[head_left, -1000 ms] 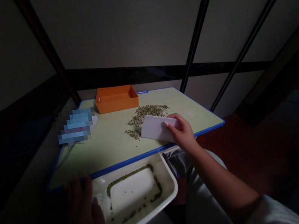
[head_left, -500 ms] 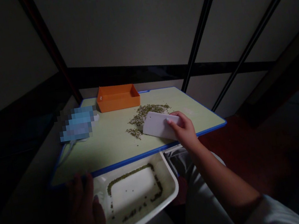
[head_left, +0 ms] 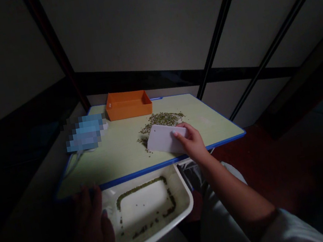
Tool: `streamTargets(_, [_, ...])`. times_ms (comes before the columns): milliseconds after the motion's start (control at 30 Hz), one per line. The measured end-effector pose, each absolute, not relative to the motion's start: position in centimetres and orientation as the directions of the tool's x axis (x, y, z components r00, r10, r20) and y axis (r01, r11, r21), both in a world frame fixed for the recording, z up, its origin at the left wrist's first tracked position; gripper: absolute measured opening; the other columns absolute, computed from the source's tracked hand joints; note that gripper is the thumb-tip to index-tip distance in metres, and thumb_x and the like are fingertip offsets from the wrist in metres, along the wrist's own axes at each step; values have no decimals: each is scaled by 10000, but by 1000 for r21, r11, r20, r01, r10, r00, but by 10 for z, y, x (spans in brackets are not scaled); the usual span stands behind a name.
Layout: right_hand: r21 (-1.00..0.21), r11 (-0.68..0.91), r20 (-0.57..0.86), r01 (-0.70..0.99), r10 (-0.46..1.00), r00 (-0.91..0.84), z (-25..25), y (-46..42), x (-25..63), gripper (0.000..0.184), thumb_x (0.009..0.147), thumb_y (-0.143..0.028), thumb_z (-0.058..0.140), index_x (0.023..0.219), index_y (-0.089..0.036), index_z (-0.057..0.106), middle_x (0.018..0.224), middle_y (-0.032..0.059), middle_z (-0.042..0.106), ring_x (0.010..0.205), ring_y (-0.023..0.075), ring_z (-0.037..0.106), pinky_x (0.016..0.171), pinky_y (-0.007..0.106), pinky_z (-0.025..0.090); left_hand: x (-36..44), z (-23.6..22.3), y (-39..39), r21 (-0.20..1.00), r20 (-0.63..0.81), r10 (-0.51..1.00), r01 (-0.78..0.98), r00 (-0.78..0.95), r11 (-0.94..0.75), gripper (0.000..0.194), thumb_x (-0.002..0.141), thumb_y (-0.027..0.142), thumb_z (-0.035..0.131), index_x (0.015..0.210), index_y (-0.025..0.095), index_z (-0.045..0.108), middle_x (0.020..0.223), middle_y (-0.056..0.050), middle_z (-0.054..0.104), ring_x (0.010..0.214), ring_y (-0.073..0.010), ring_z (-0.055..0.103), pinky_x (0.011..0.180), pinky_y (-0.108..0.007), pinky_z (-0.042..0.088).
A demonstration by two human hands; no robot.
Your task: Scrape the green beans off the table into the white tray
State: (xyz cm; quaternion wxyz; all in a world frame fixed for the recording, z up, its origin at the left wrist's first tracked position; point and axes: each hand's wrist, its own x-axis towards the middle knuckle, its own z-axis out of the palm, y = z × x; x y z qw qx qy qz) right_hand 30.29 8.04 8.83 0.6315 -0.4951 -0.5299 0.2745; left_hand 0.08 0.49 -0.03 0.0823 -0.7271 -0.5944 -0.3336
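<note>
My right hand (head_left: 192,142) pinches a flat white plastic scraper (head_left: 166,138) between thumb and fingers. The scraper stands tilted on the table top, its left edge against small greenish-brown grains (head_left: 165,118). Most of the grains lie spread in a loose heap behind it, with a few stray ones to its left. Below the table's front edge is a white plastic tub (head_left: 188,211), with more grains lining the edges of its floor. In deep shadow, my left hand (head_left: 94,229) grips the tub's left end, thumb toward the inside; part of its grip is hidden.
An orange open box (head_left: 131,110) stands at the back left of the pale table (head_left: 116,144), which has a blue rim. A blurred bluish object (head_left: 85,132) with a cable (head_left: 72,164) lies at the left edge. Dark-framed panels (head_left: 135,31) rise behind.
My right hand has moved the scraper a little to the left and toward me, up to the stray grains. My left hand and the tub stay in place.
</note>
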Motion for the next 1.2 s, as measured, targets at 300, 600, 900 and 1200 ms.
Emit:
streamTargets(300, [-914, 363, 404, 178, 850, 340, 95, 71, 299, 245, 716, -412, 663, 843, -215, 594, 780, -4, 607, 699, 161, 535, 622, 256, 410, 3, 4, 3, 311, 557, 829, 911, 56, -270, 657, 862, 228, 378, 1463, 307, 124, 1593, -93, 187, 1463, -267, 150, 1156, -549, 297])
streamTargets(600, [-919, 314, 381, 238, 860, 338, 103, 38, 296, 196, 747, -392, 646, 811, -215, 593, 757, 2, 616, 684, 168, 547, 594, 253, 426, 7, 10, 1, 396, 485, 874, 893, -8, -211, 584, 869, 259, 360, 1440, 199, 257, 1569, -145, 239, 1462, -270, 140, 1177, -528, 264])
streamTargets(900, [-919, 308, 377, 246, 867, 326, 101, 40, 293, 165, 758, -364, 636, 808, -214, 590, 748, -7, 614, 686, 163, 551, 607, 250, 427, 8, 16, 1, 420, 457, 889, 888, -29, -187, 536, 878, 276, 333, 1383, 103, 368, 1540, -197, 280, 1460, -267, 135, 1188, -513, 237])
streamTargets(1200, [-922, 303, 366, 242, 886, 285, 98, 46, 283, 188, 761, -382, 628, 827, -214, 577, 753, -10, 601, 671, 155, 538, 589, 242, 419, 8, 14, 0, 441, 450, 892, 876, -27, -196, 554, 874, 266, 336, 1417, 159, 316, 1568, -152, 237, 1468, -250, 111, 1192, -507, 240])
